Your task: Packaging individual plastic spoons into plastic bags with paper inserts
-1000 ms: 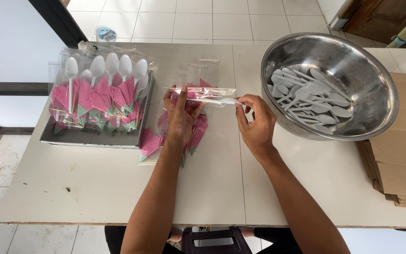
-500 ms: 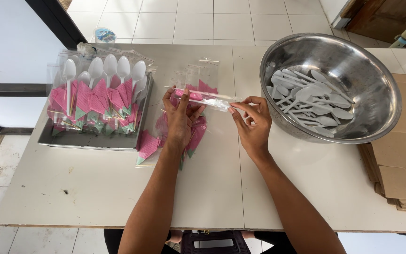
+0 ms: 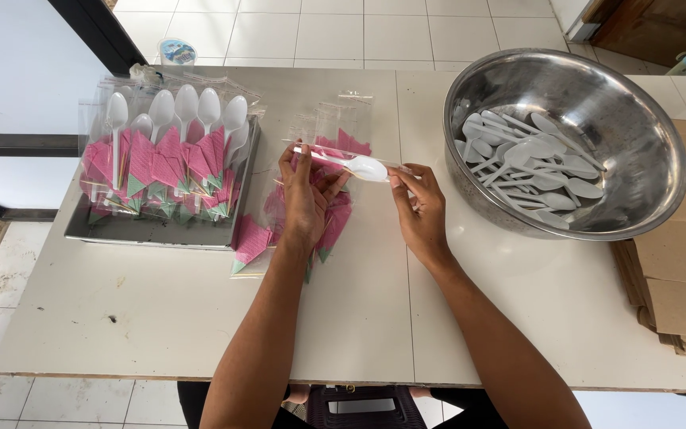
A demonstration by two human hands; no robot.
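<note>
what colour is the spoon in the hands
White; the spoon, in a clear sleeve, shows best in the head view.

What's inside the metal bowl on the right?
The metal bowl holds a loose heap of white plastic spoons, lying flat and crossing each other on the bottom. Whatever lies beneath the heap is covered, and the near rim hides the near inner wall.

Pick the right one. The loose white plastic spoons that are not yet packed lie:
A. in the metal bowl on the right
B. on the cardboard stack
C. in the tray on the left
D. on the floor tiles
A: the loose white spoons lie heaped inside the metal bowl, while the tray holds only spoons already bagged with pink napkins.
</note>
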